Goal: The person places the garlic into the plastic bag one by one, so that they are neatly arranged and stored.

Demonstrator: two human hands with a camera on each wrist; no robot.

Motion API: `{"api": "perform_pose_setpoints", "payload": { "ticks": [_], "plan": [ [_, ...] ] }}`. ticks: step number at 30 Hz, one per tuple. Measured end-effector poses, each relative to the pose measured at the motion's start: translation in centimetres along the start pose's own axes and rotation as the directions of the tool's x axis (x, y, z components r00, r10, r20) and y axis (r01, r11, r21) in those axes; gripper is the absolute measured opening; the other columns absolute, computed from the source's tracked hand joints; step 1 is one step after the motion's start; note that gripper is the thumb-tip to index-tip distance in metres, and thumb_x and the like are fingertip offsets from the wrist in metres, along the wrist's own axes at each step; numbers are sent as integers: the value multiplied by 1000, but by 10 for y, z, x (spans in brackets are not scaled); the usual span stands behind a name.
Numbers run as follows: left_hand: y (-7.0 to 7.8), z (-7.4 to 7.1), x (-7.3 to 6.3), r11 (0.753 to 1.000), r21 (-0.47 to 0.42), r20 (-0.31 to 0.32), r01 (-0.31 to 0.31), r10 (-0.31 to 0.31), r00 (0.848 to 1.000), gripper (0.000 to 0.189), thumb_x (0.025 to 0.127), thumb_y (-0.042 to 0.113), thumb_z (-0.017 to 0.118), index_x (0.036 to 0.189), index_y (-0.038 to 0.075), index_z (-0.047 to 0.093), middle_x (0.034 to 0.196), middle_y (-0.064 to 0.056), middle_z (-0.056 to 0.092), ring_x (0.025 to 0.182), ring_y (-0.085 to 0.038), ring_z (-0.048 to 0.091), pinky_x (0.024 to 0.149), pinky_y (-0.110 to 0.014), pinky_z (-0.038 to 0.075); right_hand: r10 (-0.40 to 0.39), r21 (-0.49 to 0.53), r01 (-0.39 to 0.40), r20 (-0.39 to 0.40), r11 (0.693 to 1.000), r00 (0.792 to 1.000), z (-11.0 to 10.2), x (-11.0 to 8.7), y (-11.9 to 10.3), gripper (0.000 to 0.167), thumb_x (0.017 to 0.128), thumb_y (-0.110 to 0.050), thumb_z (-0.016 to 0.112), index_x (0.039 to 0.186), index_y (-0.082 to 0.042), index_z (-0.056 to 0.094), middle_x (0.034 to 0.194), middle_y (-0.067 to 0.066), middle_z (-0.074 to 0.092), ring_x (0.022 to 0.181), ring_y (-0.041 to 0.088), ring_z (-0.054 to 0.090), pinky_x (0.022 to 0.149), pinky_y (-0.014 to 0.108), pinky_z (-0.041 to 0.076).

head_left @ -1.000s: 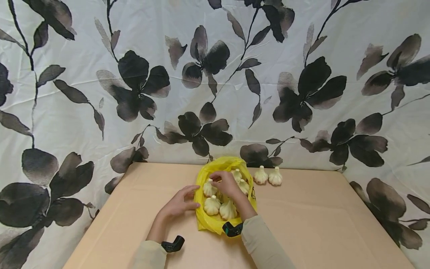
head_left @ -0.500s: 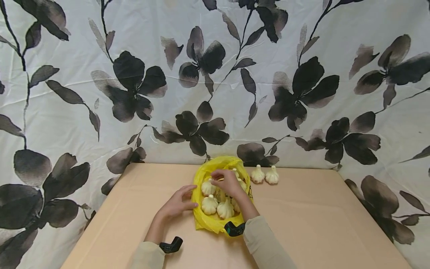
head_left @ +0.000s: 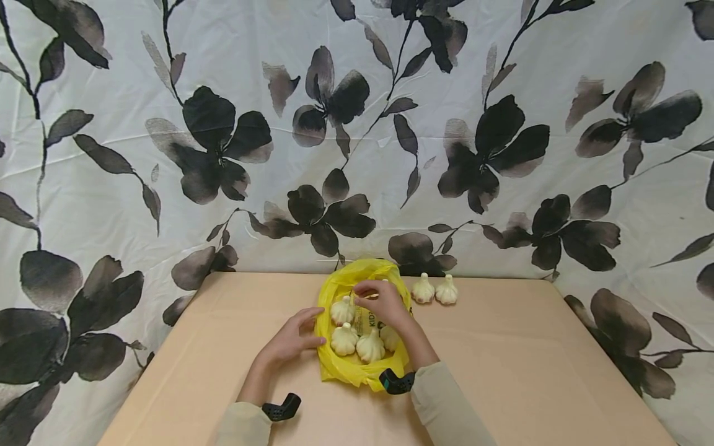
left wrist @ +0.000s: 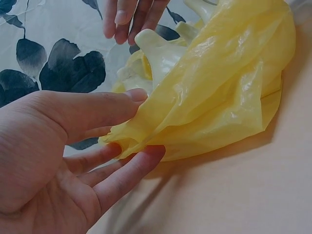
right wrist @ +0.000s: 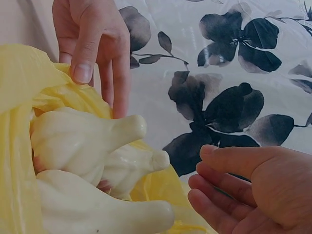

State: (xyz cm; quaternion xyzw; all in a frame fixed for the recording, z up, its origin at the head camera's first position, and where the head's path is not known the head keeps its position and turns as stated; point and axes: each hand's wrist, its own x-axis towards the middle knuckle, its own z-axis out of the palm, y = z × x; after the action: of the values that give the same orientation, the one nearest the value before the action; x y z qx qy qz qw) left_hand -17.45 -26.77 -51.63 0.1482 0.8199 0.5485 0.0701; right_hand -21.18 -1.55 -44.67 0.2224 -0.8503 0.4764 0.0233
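A yellow plastic bag (head_left: 334,282) stands with its mouth spread wide and several garlic bulbs (head_left: 344,339) inside. At its left rim, my left hand (head_left: 287,337) pinches the plastic, thumb (left wrist: 124,102) on the inner side and fingers outside. My right hand (head_left: 385,300) hovers above the bag's mouth and covers some of its contents in the head view. In the right wrist view, that hand (right wrist: 263,180) has loosely bent fingers, holds nothing and is apart from the bulbs, whose stems point toward it.
Two more garlic bulbs (head_left: 423,289) sit side by side on the tan table (head_left: 535,359), just right of the bag near the back edge. Behind the table hangs a white cloth (head_left: 234,49) with dark flowers.
The head view has shifted slightly, so everything sits a little further left. My right hand has moved slightly right over the bag, hiding bulbs seen earlier. My left hand stays at the rim.
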Motion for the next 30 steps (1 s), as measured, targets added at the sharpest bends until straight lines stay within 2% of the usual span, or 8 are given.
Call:
{"api": "perform_pose_setpoints", "payload": {
  "ticks": [6,13,23,30],
  "plan": [
    [-1,-1,-2,1000,3,14,-18,18,1000,69,82,18,76,143,10,45,152,-14,37,135,-41,41,112,-58,31,26,9,-26,-19,1000,999,-2,-5,-1,22,87,-11,70,109,-13,71,110,8,71,99,22,67,88,38,57],
    [1,-1,-4,1000,-10,17,-4,4,1000,69,83,18,76,144,11,45,153,-13,36,135,-40,41,112,-57,33,48,16,-47,-42,999,998,-9,-13,-4,23,87,-9,70,109,-15,71,110,5,70,99,21,67,87,36,57],
    [-2,2,-5,1000,-10,19,-1,1,1000,71,81,21,77,144,12,44,152,-12,36,132,-37,46,111,-56,35,62,38,-60,-48,997,997,-17,-21,-2,23,87,-10,70,109,-15,71,111,9,70,99,21,67,87,35,58],
    [-3,-1,-3,1000,-11,7,-7,7,1000,71,81,19,78,143,13,45,153,-11,36,135,-38,42,114,-57,30,25,49,-21,-73,999,997,-20,-21,-1,21,87,-8,69,108,-12,72,110,13,70,98,23,68,86,36,58]
  ]
}}
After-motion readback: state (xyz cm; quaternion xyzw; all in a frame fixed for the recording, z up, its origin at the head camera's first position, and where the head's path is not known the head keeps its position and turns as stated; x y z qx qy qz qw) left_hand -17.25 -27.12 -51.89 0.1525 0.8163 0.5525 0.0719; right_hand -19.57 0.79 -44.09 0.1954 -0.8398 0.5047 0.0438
